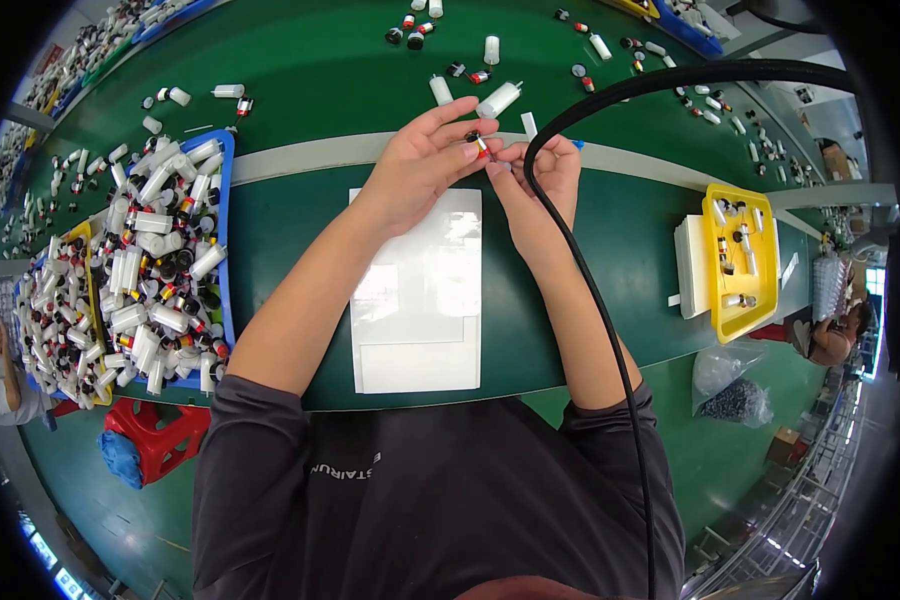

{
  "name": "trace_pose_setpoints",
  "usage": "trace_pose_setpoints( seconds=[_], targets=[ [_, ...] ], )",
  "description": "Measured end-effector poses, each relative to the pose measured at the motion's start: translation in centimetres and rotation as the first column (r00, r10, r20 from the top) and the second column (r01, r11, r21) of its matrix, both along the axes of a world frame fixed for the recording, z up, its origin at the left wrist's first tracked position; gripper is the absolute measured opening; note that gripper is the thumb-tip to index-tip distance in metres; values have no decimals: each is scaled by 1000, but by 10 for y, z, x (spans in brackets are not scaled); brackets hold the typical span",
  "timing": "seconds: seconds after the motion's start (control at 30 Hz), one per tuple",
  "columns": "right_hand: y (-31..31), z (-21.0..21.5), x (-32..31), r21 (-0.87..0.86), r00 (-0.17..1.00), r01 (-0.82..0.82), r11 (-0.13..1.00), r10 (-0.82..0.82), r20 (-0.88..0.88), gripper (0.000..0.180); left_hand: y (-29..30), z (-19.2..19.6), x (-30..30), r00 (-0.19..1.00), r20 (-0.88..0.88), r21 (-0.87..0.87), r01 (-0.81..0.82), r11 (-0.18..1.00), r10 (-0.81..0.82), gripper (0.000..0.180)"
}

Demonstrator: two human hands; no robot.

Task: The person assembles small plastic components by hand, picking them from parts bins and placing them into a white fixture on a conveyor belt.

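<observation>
Above the far end of the white sheet, my left hand (410, 175) pinches a small black, white and red cylindrical part (480, 147) between thumb and fingers. My right hand (542, 195) is closed right beside it, thumb and forefinger meeting at the part's lower end. What those right fingertips grip is too small to make out. A small blue tip (578, 144) sticks out behind the right fingers. Just beyond my hands lie a white plastic cylinder (499, 100) and another white cylinder (440, 90) on the green surface.
At left stands a blue bin (228, 190) heaped with white cylinders and black-red parts; a yellow bin is beside it. On the right a yellow tray (717, 262) holds several parts. A white sheet (415, 368) lies before me. A black cable (610, 300) arches past my right arm.
</observation>
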State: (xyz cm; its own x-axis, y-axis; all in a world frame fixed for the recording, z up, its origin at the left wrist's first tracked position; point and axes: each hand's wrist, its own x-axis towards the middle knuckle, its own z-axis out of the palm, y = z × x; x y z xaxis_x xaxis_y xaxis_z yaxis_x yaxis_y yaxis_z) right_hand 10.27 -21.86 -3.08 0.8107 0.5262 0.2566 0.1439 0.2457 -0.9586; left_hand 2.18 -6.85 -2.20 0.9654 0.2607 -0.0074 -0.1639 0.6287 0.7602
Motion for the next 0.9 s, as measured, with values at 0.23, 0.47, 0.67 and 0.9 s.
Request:
trace_pose_setpoints(
  seconds=[0.23,0.47,0.67,0.9],
  targets=[
    [-6,3,-1,-236,867,223,946,-82,491,54,0,3,-2,999,28,51,16,999,-18,58],
    [-8,10,-5,-240,868,176,955,-35,496,51,1,-2,-2,996,79,-5,40,999,-40,59],
    [-12,18,-4,-255,814,153,955,25,580,51,7,-6,-2,987,88,-59,140,988,-135,57],
    [-14,18,-1,-239,842,65,969,75,534,48,4,-4,-3,987,82,-51,142,989,-138,50]
  ],
)
